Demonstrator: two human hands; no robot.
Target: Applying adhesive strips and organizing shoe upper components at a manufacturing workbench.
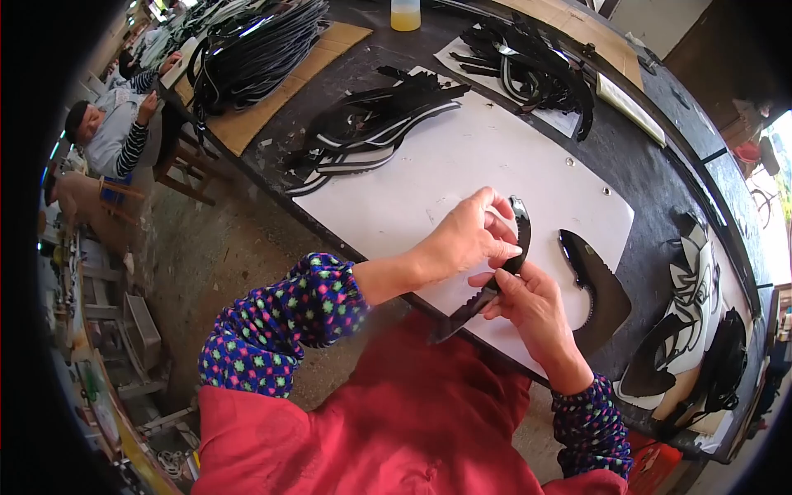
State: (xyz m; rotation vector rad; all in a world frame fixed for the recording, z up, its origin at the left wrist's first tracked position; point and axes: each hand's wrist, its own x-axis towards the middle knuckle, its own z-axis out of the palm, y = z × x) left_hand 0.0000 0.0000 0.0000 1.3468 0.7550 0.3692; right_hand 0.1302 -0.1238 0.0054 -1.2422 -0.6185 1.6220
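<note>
Between my hands is a narrow black strip (pixel 521 224) with a notched edge, curved at its far end and hanging past the table edge at its near end. My left hand (pixel 481 231) pinches the strip's upper part between thumb and fingers. Lower down, my right hand (pixel 528 299) grips the same strip, thumb on top. Both hands hover over a white sheet (pixel 396 198) on the dark table. Just right of my right hand lies a broader curved black piece (pixel 601 289) with a toothed edge. The fingers partly hide the strip's middle.
Black and white strips (pixel 371 132) lie on the sheet's far left; another heap (pixel 536 70) lies farther back. Cut black and white pieces (pixel 689 313) are at right. A large strip bundle (pixel 256 58) rests on cardboard (pixel 235 132). A bottle (pixel 405 15) holds yellow liquid. A person (pixel 115 124) sits at left.
</note>
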